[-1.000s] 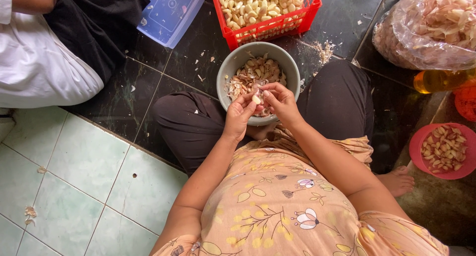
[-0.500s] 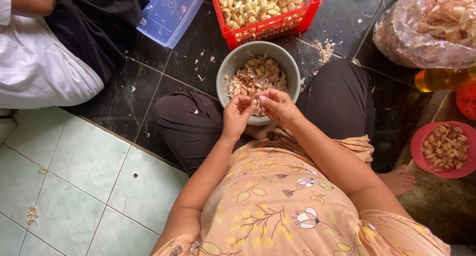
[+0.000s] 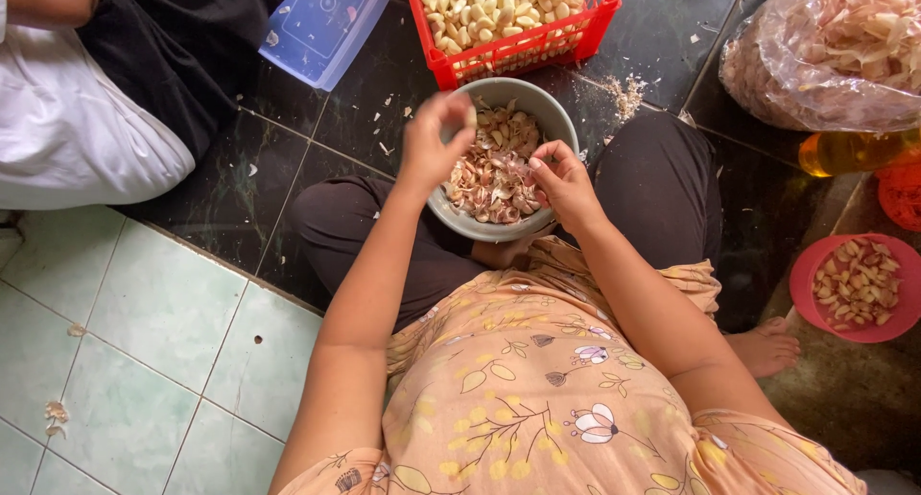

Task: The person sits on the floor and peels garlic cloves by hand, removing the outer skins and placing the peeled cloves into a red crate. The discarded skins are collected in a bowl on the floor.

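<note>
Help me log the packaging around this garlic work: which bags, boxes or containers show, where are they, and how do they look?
Clear plastic bag: top right, bulging, full of pale pink garlic skins.
Red crate: top centre, slatted plastic, holding peeled cloves.
Blue box: top left of centre, translucent, rectangular.
Grey bowl: on the lap, round, with both hands at it.
Red dish: right edge, round.
</note>
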